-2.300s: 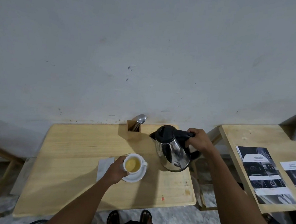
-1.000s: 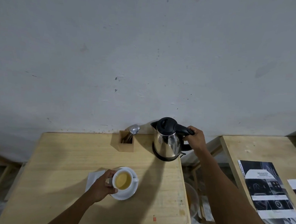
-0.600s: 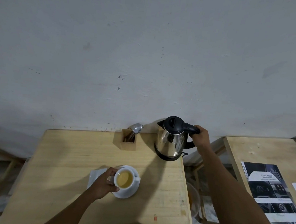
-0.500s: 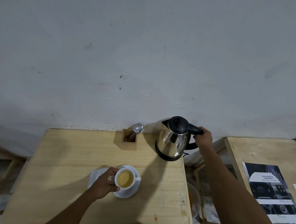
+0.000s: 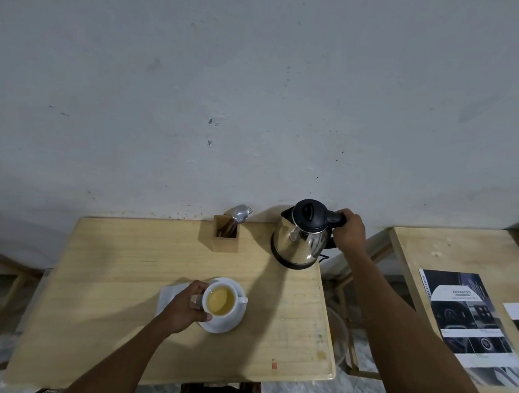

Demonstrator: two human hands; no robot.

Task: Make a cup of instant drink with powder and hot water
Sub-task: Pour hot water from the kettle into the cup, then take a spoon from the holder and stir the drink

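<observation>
Right hand wrapping closed around black handle of steel kettle, kettle standing upright at table's far right corner, about 1 o'clock from cup. Left hand curling around white cup, gripping its side at 9 o'clock. Cup sitting on saucer, holding yellowish drink. Folded white paper, probably napkin, lying partly under left hand. Wooden holder with spoon standing at 12 o'clock from cup, just beside kettle.
</observation>
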